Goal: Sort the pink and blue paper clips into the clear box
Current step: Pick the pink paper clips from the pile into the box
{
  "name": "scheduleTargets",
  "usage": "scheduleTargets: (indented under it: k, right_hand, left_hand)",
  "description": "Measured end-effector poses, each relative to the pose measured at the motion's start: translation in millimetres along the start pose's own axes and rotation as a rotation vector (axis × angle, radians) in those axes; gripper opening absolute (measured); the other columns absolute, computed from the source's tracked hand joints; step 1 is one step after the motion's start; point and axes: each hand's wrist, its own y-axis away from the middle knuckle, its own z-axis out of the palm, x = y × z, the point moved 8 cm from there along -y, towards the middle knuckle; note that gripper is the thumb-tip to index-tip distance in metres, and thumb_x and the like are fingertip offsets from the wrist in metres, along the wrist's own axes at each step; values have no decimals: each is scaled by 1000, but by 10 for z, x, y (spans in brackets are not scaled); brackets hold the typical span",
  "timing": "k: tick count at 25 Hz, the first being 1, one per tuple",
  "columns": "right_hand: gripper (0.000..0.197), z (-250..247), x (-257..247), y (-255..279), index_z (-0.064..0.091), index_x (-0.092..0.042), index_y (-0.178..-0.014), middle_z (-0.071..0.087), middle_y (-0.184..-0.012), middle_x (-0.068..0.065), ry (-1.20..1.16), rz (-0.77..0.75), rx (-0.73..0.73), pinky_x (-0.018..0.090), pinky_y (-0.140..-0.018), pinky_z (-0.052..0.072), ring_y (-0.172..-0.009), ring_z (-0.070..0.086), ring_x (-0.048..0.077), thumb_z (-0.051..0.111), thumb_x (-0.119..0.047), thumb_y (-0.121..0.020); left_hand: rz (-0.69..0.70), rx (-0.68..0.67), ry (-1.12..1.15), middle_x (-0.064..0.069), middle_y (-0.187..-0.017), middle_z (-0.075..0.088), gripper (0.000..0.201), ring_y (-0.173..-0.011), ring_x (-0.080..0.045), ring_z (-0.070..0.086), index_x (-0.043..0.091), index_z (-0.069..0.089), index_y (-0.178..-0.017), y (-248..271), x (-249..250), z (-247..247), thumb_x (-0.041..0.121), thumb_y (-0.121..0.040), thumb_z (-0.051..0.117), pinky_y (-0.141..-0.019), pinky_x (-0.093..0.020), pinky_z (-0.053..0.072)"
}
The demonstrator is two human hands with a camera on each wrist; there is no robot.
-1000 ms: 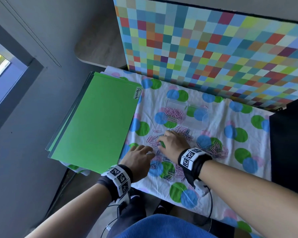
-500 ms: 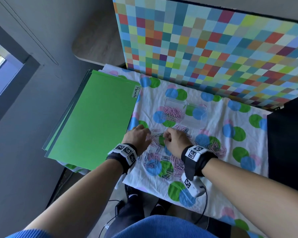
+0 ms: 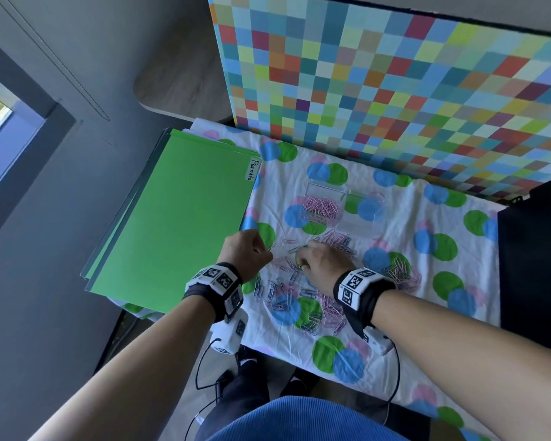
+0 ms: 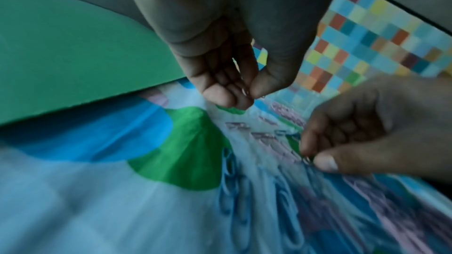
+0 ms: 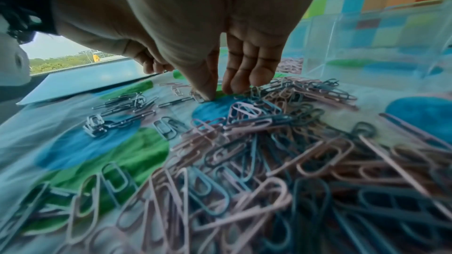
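Pink and blue paper clips [image 3: 299, 300] [image 5: 244, 161] lie scattered on the dotted cloth, with denser piles [image 3: 337, 241] near the clear box [image 3: 363, 211] [image 5: 379, 45]. The box's left compartment holds pink clips [image 3: 322, 206]; its right compartment looks empty. My left hand [image 3: 248, 249] [image 4: 247, 92] hovers just above the cloth and pinches a pink clip between thumb and fingertips. My right hand [image 3: 322, 262] [image 5: 215, 92] is down on the cloth right of it, thumb and fingertips closing on a clip [image 4: 307, 158] whose colour I cannot tell.
A stack of green folders [image 3: 178, 218] labelled "Permits" lies left of the clips, close to my left hand. A checkered board [image 3: 395, 90] stands behind the box. A black object [image 3: 535, 265] borders the cloth on the right. Another clip pile [image 3: 401, 272] lies to the right.
My left hand moved forward from the table's near edge to beside my right hand and now holds a pink clip. My right hand stayed over the same patch of clips.
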Motion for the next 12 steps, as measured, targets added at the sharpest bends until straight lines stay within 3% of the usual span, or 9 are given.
scheduleTargets:
  k: [3,5,6,8,10,12]
  right_hand:
    - [7,22,42,-24,57,-8,-84,52,-95,5,35,9,-14,30,-65,46,-83,55,22,53,-4,-86]
    - [7,32,74,-36,56,-9,-82,56,-92,6,-19,42,-28,30,-66,46,-80,55,22,52,-3,-86]
    - [7,14,89,-43,56,-9,-83,59,-90,7,-88,66,-18,30,-67,47,-79,55,22,53,-4,-86]
    - [8,-31,131,-53,59,-11,-90,62,-84,4,-263,142,18,27,-67,47,-75,56,19,53,-6,-87]
    - [12,-24,158,-72,61,-14,-95,57,-73,-2,-391,214,21,23,-60,44,-66,53,15,53,-9,-88]
    - [13,30,165,-101,65,-7,-90,53,-64,-5,-504,283,-12,22,-55,40,-58,48,12,54,-13,-88]
  left_hand:
    - [-3,10,140,0,-67,68,36,-59,-11,59,28,62,-106,3,-41,-39,10,-76,63,-56,-16,48]
    - [-29,-52,248,-7,-69,70,48,-58,-16,60,33,58,-122,5,-104,11,6,-82,57,-58,-25,55]
    - [-59,-73,311,-8,-71,70,42,-61,-17,61,30,62,-119,0,-139,27,6,-85,55,-62,-29,57]
    - [-150,-73,465,-7,-74,67,27,-63,-18,59,18,69,-96,1,-195,32,2,-88,49,-63,-32,56]
    - [-253,-54,678,-9,-71,60,27,-59,-18,52,7,62,-77,21,-223,60,-6,-86,40,-56,-28,49]
    - [-316,-39,866,-10,-66,52,29,-54,-19,45,5,53,-66,37,-229,89,-11,-79,33,-50,-28,41]
